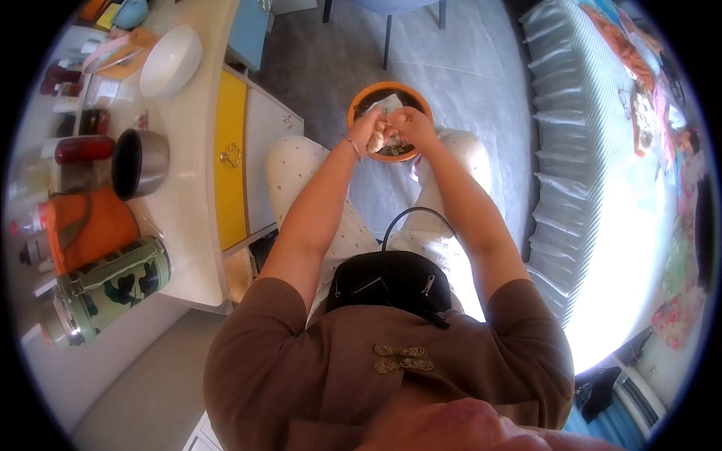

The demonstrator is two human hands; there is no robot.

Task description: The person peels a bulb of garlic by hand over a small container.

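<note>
Both of my hands meet over an orange-rimmed bin (pixel 353 105) on the floor between my knees. My left hand (pixel 365 129), with a bracelet at the wrist, has its fingers closed around something small and pale. My right hand (pixel 411 125) touches it from the other side, fingers curled in. A whitish, knobbly piece (pixel 377 141) shows at the fingers of my left hand. Inside the bin lie white paper (pixel 388 104) and darker scraps. What lies between the two hands is too small to name.
On the left, a counter (pixel 192 150) holds a white bowl (pixel 171 62), a metal pot (pixel 141 163), an orange bag (pixel 94 225) and a camouflage flask (pixel 120 282). A bed (pixel 594 180) stands right. A black bag (pixel 391 282) rests on my lap. Chair legs (pixel 388 45) stand ahead.
</note>
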